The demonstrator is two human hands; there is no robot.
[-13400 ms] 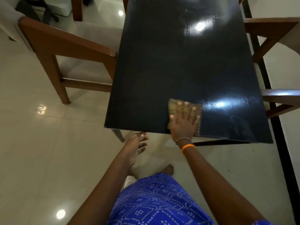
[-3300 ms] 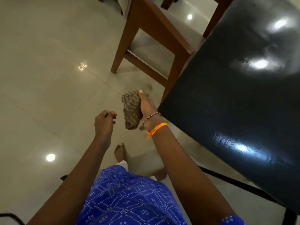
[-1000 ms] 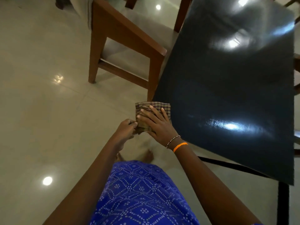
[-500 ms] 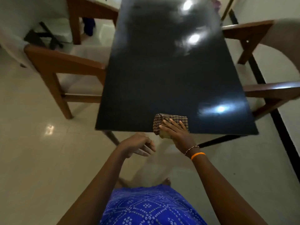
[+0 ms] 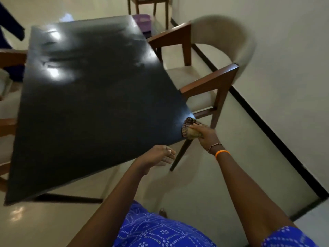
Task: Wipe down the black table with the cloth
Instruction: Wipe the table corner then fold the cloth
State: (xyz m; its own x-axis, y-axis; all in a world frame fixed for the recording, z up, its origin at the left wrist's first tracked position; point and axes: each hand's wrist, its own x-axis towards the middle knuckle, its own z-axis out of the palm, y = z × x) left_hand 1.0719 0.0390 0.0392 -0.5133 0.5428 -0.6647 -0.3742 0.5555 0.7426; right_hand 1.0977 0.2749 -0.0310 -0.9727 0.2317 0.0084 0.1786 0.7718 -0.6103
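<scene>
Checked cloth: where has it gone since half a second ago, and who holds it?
The bunched checked cloth went from the middle of the glossy black table's near edge to its near right corner. The right hand now grips it rather than pressing it flat. The left hand stays free, loosely curled, by the near edge.

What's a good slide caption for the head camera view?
Right hand holds a bunched cloth against the black table at its near right corner; left hand hovers free.

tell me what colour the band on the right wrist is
Bright orange: the band sits beside a thin beaded bracelet, clearest in the head view.
</scene>
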